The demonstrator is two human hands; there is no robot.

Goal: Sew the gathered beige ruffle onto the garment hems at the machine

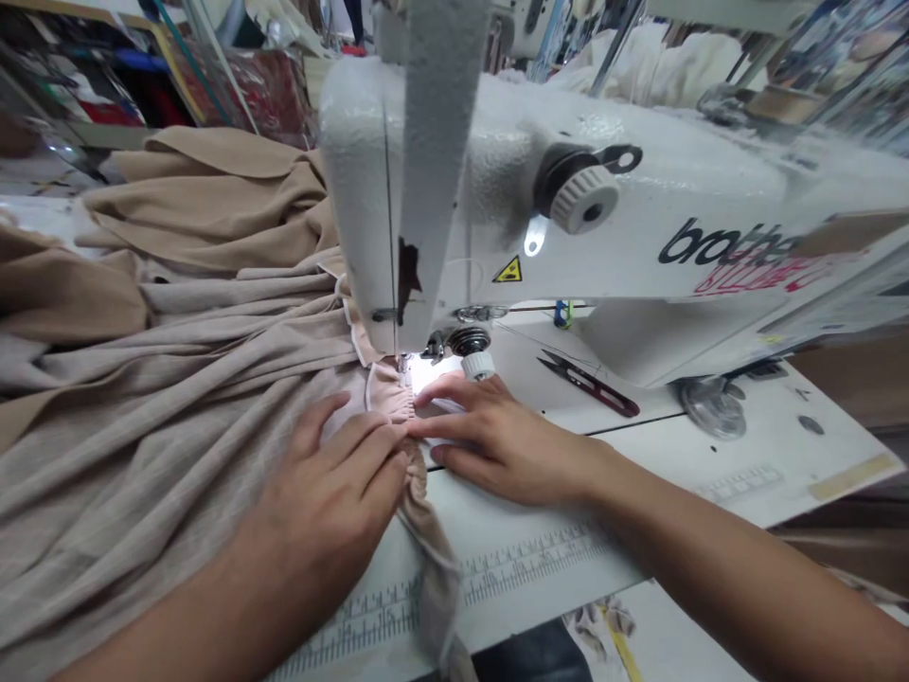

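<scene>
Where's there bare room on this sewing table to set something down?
Bare tabletop runs below the right hand, along the ruler tape. Another patch lies right of that hand, past the snips. It's crowded left, under beige fabric, and around the needle, where the left hand presses.

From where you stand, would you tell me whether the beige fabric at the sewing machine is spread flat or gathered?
Gathered: the beige fabric bunches into tight ruffles between the left hand and right hand.

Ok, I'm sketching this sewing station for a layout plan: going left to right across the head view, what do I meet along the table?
beige fabric → left hand → right hand → thread snips → metal disc
</scene>
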